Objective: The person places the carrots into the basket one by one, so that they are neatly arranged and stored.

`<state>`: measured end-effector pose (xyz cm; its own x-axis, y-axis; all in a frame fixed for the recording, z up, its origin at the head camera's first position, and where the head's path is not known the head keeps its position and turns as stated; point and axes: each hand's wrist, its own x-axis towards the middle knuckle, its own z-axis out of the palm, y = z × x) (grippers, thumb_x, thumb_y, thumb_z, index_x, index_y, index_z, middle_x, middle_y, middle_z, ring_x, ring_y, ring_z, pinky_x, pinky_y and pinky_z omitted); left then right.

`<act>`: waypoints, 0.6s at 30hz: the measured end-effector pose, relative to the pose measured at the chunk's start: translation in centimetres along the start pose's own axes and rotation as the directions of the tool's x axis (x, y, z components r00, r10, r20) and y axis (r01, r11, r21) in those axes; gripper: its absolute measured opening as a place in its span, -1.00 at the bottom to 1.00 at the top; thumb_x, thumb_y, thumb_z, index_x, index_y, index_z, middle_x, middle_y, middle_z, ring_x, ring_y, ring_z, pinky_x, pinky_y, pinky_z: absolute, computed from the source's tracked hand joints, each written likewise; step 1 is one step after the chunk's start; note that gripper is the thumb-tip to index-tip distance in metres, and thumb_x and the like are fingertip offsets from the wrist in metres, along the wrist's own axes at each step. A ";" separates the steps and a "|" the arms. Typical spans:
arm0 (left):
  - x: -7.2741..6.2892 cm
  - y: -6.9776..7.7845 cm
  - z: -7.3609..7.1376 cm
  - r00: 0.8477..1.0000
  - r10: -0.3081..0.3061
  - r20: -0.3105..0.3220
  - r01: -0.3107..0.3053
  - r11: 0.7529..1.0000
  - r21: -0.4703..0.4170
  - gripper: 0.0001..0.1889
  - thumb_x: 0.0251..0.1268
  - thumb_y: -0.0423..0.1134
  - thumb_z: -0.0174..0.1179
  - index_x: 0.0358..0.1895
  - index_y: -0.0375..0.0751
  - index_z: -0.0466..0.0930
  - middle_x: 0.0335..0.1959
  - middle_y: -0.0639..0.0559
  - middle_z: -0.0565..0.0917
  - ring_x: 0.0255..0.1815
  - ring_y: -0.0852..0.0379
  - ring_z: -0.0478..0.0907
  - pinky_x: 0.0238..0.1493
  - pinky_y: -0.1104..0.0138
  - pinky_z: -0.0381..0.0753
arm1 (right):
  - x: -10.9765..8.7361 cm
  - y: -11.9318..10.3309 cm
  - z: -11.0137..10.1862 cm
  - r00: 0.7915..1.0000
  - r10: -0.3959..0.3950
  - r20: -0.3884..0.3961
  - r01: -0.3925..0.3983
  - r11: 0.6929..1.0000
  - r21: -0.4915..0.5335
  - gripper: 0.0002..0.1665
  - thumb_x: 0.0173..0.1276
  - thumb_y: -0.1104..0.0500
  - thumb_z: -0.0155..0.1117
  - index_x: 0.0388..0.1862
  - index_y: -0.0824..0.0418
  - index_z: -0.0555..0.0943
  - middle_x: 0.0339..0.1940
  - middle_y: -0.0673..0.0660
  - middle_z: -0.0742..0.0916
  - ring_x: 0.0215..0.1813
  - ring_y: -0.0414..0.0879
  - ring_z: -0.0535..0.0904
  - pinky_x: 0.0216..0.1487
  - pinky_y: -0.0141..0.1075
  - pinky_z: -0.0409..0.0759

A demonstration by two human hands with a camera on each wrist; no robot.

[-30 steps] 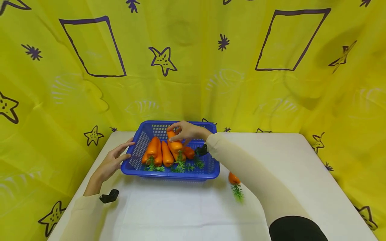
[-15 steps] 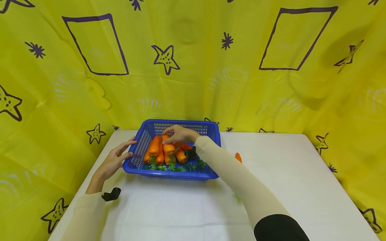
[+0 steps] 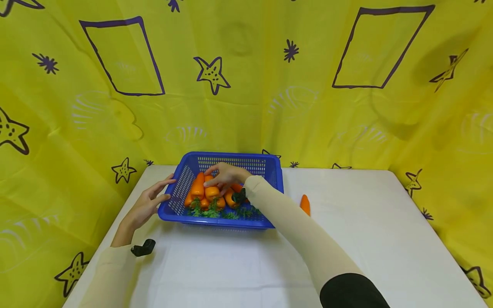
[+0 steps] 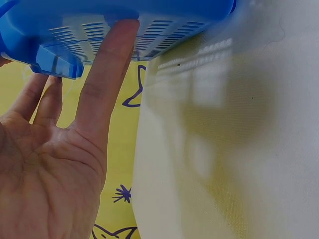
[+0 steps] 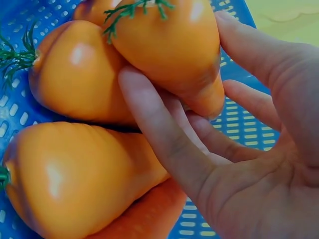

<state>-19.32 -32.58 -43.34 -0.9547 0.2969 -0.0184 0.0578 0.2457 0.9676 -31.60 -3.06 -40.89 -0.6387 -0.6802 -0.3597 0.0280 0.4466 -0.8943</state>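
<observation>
In the head view, a blue plastic basket (image 3: 215,222) with slotted walls holds several fat orange carrots (image 3: 197,187) with feathery green tops. My right hand (image 3: 228,173) reaches inside it and pinches one carrot (image 5: 169,47) between thumb and fingers, tip toward the palm. That carrot lies over others at the basket's left half. Below it, more carrots (image 5: 75,174) show in the right wrist view. My left hand (image 3: 141,208) is at the basket's left end, its extended thumb (image 4: 102,84) against the outer wall and its fingers near the rim.
One more carrot (image 3: 305,205) lies on the white table (image 3: 366,214) right of the basket, partly hidden by the right sleeve (image 3: 296,231). A yellow curtain (image 3: 246,107) with purple drawings stands behind the table and along both sides.
My right hand has moved left and slightly down with the carrot, bringing it beside the leftmost carrots. The left hand stays at the basket's end. More of the table carrot's tip shows.
</observation>
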 end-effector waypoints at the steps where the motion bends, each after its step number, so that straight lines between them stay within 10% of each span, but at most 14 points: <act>1: 0.0 0.0 0.0 1.000 0.000 -0.001 0.000 1.000 -0.001 -0.43 0.61 -0.24 0.07 0.59 -0.17 0.22 0.72 0.02 -0.09 0.63 -0.39 -0.07 0.09 -0.07 0.68 | 0.1 0.0 0.0 1.000 0.002 0.000 -0.002 1.000 0.002 -0.30 0.41 0.08 0.43 0.48 0.17 0.48 -0.03 0.19 0.73 -0.32 0.05 0.73 -0.21 -0.07 0.78; 18: -0.1 0.0 0.0 1.000 -0.001 -0.002 0.001 1.000 -0.003 -0.44 0.62 -0.25 0.06 0.59 -0.14 0.23 0.72 0.01 -0.10 0.64 -0.38 -0.11 0.07 0.01 0.71 | -0.1 -0.3 0.5 1.000 -0.005 -0.003 0.005 0.999 -0.037 -0.30 0.43 0.04 0.41 0.48 0.19 0.47 0.00 0.16 0.73 -0.35 0.06 0.72 -0.17 -0.04 0.78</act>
<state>-19.26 -32.60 -43.29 -0.9554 0.2948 -0.0189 0.0558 0.2428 0.9685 -31.13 -3.39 -40.73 -0.6411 -0.6807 -0.3545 -0.0037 0.4647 -0.8855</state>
